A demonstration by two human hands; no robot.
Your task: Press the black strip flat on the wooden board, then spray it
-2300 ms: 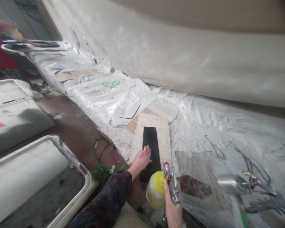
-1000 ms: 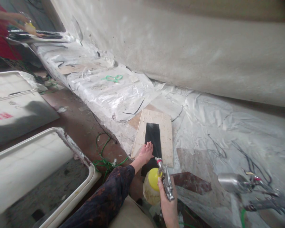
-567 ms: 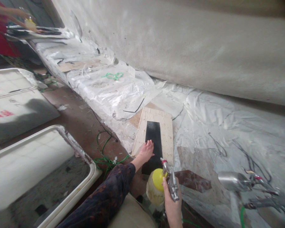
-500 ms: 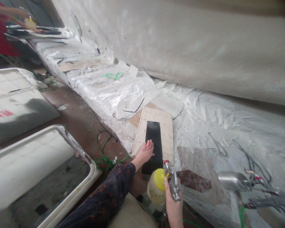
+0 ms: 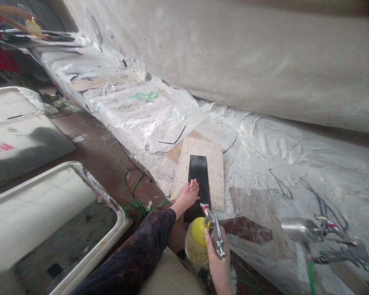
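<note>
My right hand [image 5: 217,266] is closed round a metal spray gun [image 5: 214,235] with a yellow-lidded cup [image 5: 194,242]. The nozzle points at the near end of a black strip [image 5: 198,176]. That strip lies lengthwise on a pale board [image 5: 215,172] on plastic sheeting. A bare foot [image 5: 188,196], on a leg in dark patterned trousers, presses on the strip's near left edge. My left hand does not show.
A second spray gun [image 5: 322,242] with a metal cup rests on the crumpled plastic sheeting [image 5: 264,143] at the right. Green hose [image 5: 132,205] coils on the brown floor. White framed panels [image 5: 43,213] lie at the left. Another person in red [image 5: 0,45] works at the far left.
The spray gun has shifted a little left and forward, towards the near end of the black strip. The foot stays on the strip.
</note>
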